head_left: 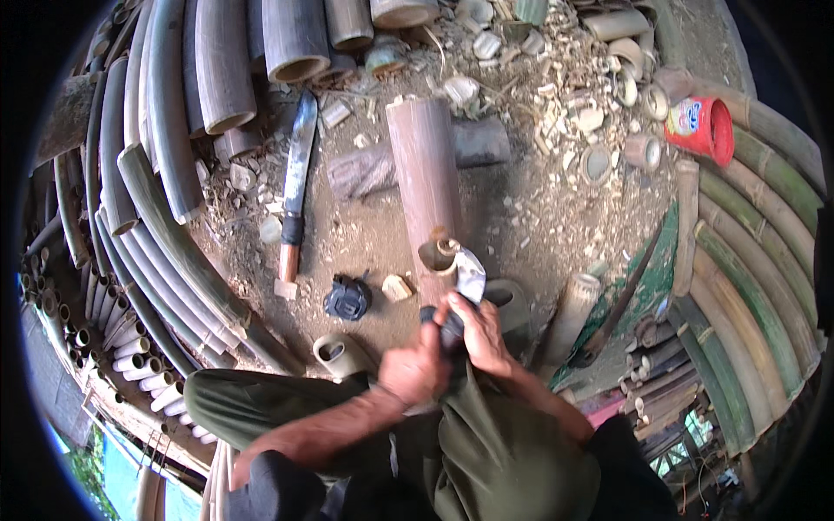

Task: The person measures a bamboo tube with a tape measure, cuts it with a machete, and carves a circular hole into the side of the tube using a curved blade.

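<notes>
A dark handle [451, 335] is clasped by the left hand [412, 372] and right hand [483, 339], the exact finger placement partly hidden. If the blade [472, 278] skids off the hollow [437, 255], fingers could be cut. The tube [424, 169] is laid across a log [356, 171] at upper centre, its long axis nearly vertical, hollow end pointed toward the lower edge.

Chip-strewn brown dirt floor [352, 247]
</notes>
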`<act>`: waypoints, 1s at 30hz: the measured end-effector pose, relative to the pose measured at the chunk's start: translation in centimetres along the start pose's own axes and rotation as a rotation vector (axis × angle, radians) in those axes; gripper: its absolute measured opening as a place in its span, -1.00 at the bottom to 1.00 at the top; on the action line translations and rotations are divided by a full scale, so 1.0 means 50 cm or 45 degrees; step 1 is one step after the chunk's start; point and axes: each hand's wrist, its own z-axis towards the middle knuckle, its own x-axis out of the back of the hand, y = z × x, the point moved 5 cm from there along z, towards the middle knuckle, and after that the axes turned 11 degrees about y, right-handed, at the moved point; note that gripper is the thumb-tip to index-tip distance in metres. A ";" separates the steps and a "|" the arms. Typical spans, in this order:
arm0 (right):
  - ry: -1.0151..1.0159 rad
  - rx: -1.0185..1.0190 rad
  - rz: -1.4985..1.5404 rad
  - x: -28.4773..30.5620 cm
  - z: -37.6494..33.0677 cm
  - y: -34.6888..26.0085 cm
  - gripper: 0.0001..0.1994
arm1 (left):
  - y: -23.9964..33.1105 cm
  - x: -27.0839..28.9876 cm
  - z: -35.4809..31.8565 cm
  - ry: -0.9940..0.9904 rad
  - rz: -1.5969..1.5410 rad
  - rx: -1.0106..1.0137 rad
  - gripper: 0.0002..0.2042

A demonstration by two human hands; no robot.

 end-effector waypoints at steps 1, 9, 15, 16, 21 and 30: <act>-0.142 -0.327 0.307 -0.020 -0.011 0.014 -0.75 | -0.008 0.080 0.008 0.075 0.307 -0.079 -0.62; -0.428 -0.899 0.775 -0.096 -0.026 -0.026 -0.74 | -0.005 0.308 0.078 -0.461 0.456 -0.327 -0.61; 0.022 -0.289 -0.262 -0.012 0.000 0.008 -0.71 | -0.025 0.042 0.009 -0.213 -0.178 0.218 -0.38; 0.154 0.017 -0.380 -0.009 0.007 -0.005 -0.65 | -0.009 0.005 0.011 -0.156 -0.300 0.285 -0.36; 0.075 -0.254 -0.157 -0.021 -0.014 0.012 -0.70 | 0.007 0.042 0.010 -0.113 -0.083 0.131 -0.44; -0.501 -0.851 0.918 -0.134 -0.042 0.013 -0.71 | -0.036 0.308 0.078 -0.570 0.606 -0.358 -0.65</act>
